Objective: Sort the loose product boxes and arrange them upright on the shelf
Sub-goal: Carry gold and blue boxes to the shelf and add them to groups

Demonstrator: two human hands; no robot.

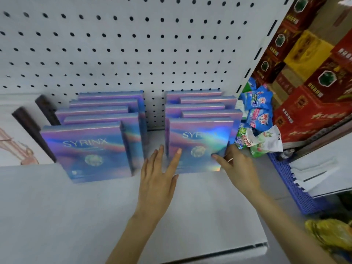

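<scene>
Two rows of boxes stand upright on the shelf against the pegboard; the front box of the right row has both hands on it. The left hand lies flat, fingers spread, against its face and left edge; the right hand pinches its lower right corner. It looks stiff, light and glossy, likely slippery, so the edges seem the best hold. Detergent bags crowd just right.
</scene>
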